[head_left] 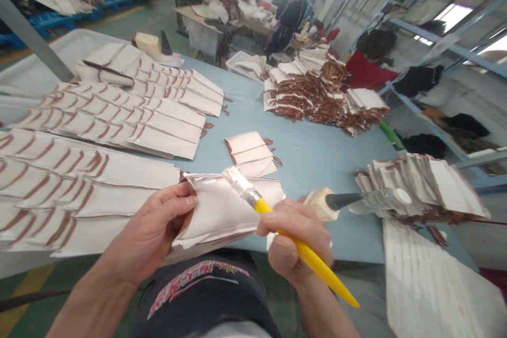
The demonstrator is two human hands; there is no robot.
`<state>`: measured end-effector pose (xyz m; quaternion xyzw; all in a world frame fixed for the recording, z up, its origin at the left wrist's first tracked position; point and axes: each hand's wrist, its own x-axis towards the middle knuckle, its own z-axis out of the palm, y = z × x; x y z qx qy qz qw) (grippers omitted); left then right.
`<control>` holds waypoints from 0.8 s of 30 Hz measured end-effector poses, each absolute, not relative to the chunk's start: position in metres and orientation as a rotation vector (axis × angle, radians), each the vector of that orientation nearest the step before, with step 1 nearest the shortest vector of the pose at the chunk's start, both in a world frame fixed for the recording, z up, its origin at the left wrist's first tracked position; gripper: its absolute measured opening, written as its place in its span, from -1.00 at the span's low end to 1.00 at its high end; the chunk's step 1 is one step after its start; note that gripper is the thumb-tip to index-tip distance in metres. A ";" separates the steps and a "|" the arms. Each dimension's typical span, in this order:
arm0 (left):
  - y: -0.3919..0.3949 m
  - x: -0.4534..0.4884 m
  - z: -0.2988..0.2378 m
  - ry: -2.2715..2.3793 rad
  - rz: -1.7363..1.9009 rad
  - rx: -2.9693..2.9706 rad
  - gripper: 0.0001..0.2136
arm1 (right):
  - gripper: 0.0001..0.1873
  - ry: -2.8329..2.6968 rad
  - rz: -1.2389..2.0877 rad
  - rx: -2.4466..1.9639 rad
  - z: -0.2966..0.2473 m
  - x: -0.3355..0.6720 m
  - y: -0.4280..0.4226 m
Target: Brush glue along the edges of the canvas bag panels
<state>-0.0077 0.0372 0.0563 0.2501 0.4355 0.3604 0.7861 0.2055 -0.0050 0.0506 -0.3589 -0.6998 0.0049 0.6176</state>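
Observation:
My right hand (297, 240) is closed round the yellow handle of a paintbrush (277, 222). Its bristle end, coated in something white, touches the far edge of a cream fabric piece (222, 206) with brown trim. At that piece's left edge, my left hand (158, 222) pinches the corner between thumb and fingers. More pieces seem to lie underneath, close to my apron. Just beyond, a small group of cream pieces (249, 150) with brown loops lies on the blue-green table (312, 153). Right of my right hand stands a container (322, 203) with a dark-necked bottle (376, 200) leaning by it.
Overlapping rows of cream pieces (103, 121) cover the table's left side. Brown-edged stacks (309, 90) are piled at the back right, with another stack (428, 185) at the right edge. A pale striped cloth (431, 280) hangs at the front right. A person (291, 16) stands farther back.

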 end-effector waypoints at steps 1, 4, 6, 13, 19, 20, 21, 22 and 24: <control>0.038 -0.007 0.057 0.950 0.781 0.534 -0.64 | -0.71 -1.647 0.026 -0.825 0.049 0.204 -0.004; 0.041 -0.005 0.058 0.974 0.785 0.537 -0.63 | -0.73 -1.741 0.006 -0.812 0.044 0.203 0.001; 0.042 -0.005 0.057 0.969 0.796 0.558 -0.66 | -0.74 -1.767 -0.013 -0.802 0.042 0.201 0.005; 0.041 -0.006 0.050 0.942 0.835 0.667 -0.67 | -0.76 -1.756 0.028 -0.677 0.043 0.167 0.011; 0.042 -0.011 0.046 0.932 0.817 0.648 -0.68 | -0.76 -1.567 0.047 -0.785 0.037 0.170 0.010; 0.042 -0.012 0.046 0.927 0.804 0.643 -0.69 | -0.78 -1.530 0.025 -0.858 0.035 0.176 0.013; 0.041 -0.013 0.046 0.921 0.794 0.645 -0.71 | -0.80 -1.507 0.002 -0.941 0.034 0.182 0.018; 0.041 -0.013 0.047 0.915 0.782 0.651 -0.72 | -0.80 -1.507 -0.010 -1.025 0.032 0.187 0.023; 0.041 -0.014 0.050 0.903 0.762 0.666 -0.74 | -0.79 -1.551 0.014 -1.143 0.028 0.194 0.036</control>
